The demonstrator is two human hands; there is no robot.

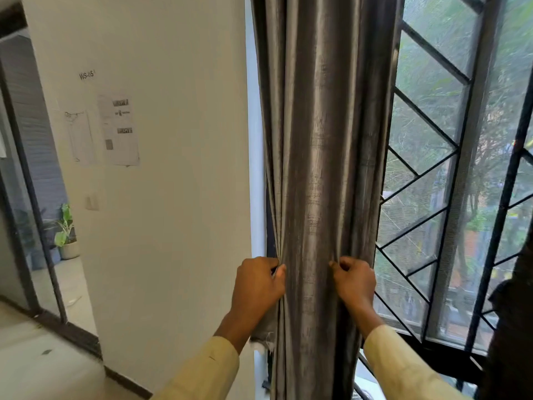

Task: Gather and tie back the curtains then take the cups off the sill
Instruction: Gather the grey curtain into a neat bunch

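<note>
A grey, shiny curtain point(320, 140) hangs bunched in folds at the window's left side. My left hand point(258, 284) grips the bundle's left edge with curled fingers. My right hand point(356, 280) pinches the folds on its right edge at the same height. Both sleeves are pale yellow. A second dark curtain point(510, 327) shows at the far right edge. No cups or tie-back are in view.
A window with a black diagonal grille point(432, 174) and mesh fills the right. The dark sill point(450, 356) runs below it. A white wall point(173, 168) with taped papers point(118, 131) stands left, and a doorway with a potted plant point(65, 235) lies beyond.
</note>
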